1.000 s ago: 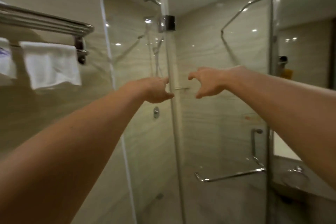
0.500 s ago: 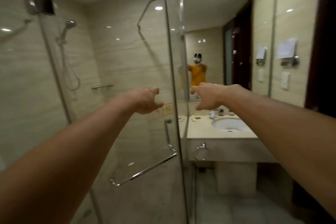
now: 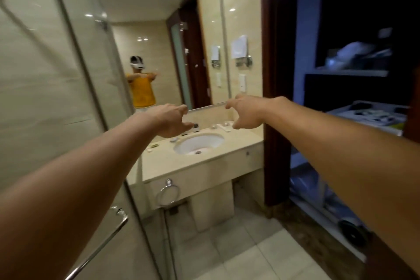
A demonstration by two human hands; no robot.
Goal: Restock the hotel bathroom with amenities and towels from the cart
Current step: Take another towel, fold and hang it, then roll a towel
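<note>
Newly in view: stocked cart (image 3: 363, 118).

No text, label, brand or number can be read here. The white paper sheets (image 3: 239, 47) held in the holder on the wall by the mirror are too blurred to show any writing. The small items on the cart shelf (image 3: 372, 116) in the dark doorway also show no letters that I can read.
</note>
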